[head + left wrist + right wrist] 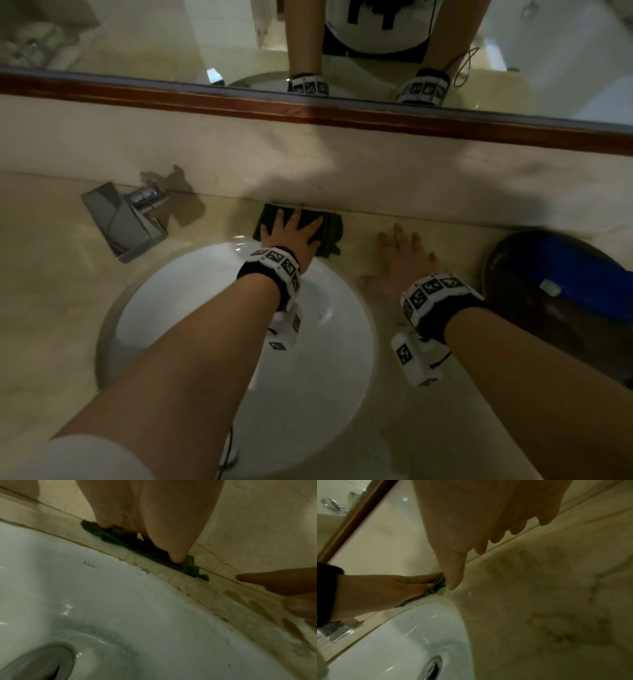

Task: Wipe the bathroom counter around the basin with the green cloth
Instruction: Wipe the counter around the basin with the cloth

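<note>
The dark green cloth [330,228] lies on the beige counter [51,240] behind the white basin [329,329], against the back wall. My left hand [291,229] presses flat on the cloth with fingers spread. In the left wrist view the cloth [109,535] shows bunched under the palm along the wall joint. My right hand [400,253] lies flat with straight fingers on the counter right of the basin, holding nothing. In the right wrist view the right hand [496,534] hovers close over the counter, and the cloth [438,585] peeks out by the left hand [385,588].
A chrome tap [126,219] stands at the basin's back left. A dark round bin with a blue liner [555,274] sits at the right. The mirror with a brown wooden frame [308,113] runs above the backsplash. The drain [34,665] is in the basin's bottom.
</note>
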